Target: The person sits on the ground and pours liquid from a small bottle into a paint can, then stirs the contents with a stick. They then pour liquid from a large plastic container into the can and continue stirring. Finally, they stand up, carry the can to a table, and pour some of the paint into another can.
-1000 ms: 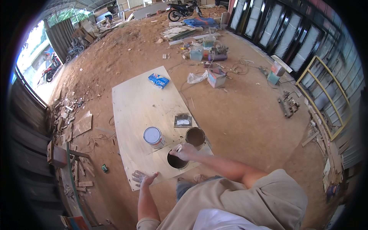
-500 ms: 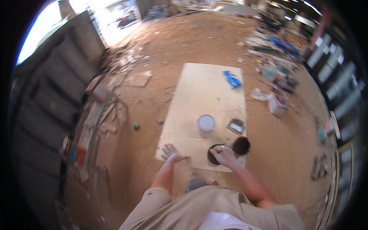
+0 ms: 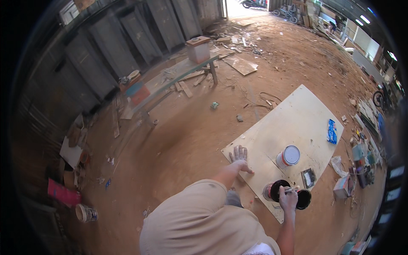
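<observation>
My left hand (image 3: 240,155) lies flat with fingers spread on a pale plywood sheet (image 3: 293,123) that rests on the dirt floor. My right hand (image 3: 288,197) holds a thin tool, a brush or stick, over an open can with dark contents (image 3: 273,190). Beside that can lies a dark round lid (image 3: 304,199). A closed can with a white lid (image 3: 288,156) stands on the sheet a little beyond. A small dark square pad (image 3: 308,177) and a blue packet (image 3: 332,131) also lie on the sheet.
A low wooden bench (image 3: 178,74) with a box on it stands at the back. Scrap wood and offcuts litter the floor to the left, with a small paint can (image 3: 86,213). Boxes and clutter (image 3: 357,165) line the right side. Corrugated metal walls stand behind.
The view has swung to the left, so the plywood sheet now sits at the right. My right hand has come from the rim to above the open can; my left hand stays flat on the sheet.
</observation>
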The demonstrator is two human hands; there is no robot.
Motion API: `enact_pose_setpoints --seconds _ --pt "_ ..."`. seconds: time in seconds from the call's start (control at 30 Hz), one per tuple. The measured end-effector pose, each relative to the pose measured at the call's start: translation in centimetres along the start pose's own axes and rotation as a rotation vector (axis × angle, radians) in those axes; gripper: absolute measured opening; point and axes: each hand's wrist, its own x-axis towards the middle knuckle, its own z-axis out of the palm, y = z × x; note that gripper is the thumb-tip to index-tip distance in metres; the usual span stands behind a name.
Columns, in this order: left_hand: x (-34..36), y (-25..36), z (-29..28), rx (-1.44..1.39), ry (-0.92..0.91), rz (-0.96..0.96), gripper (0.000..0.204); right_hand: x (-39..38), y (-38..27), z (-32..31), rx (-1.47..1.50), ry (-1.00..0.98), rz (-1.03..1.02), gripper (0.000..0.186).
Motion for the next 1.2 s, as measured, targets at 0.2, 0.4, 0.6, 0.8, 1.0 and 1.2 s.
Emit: enact_pose_setpoints --seconds 0.2,0.4,0.6,0.8,1.0,1.2 --pt "-0.1 0.8 -0.6 -0.056 0.019 0.011 0.155 1.1 1.5 0.2 0.096 0.16 0.052 0.047" --pt "-0.2 0.7 -0.5 -0.07 0.018 0.008 0.156 1.0 2.9 1.3 0.075 -0.081 -0.032 0.039" --pt "-0.7 0.9 -1.1 -0.066 -0.001 -0.009 0.157 1.1 1.7 0.1 0.001 0.152 0.025 0.041" --pt "-0.5 0.5 -0.7 -0.041 -0.006 -0.015 0.159 0.9 0.0 -1.0 0.128 -0.11 -0.039 0.033" --pt "-0.2 0.6 -0.4 -0.007 0.012 -0.026 0.158 1.8 1.5 0.0 0.004 0.065 0.068 0.036" --pt "-0.4 0.6 -0.6 -0.003 0.001 -0.014 0.158 0.9 0.5 -0.5 0.188 -0.072 -0.002 0.035"
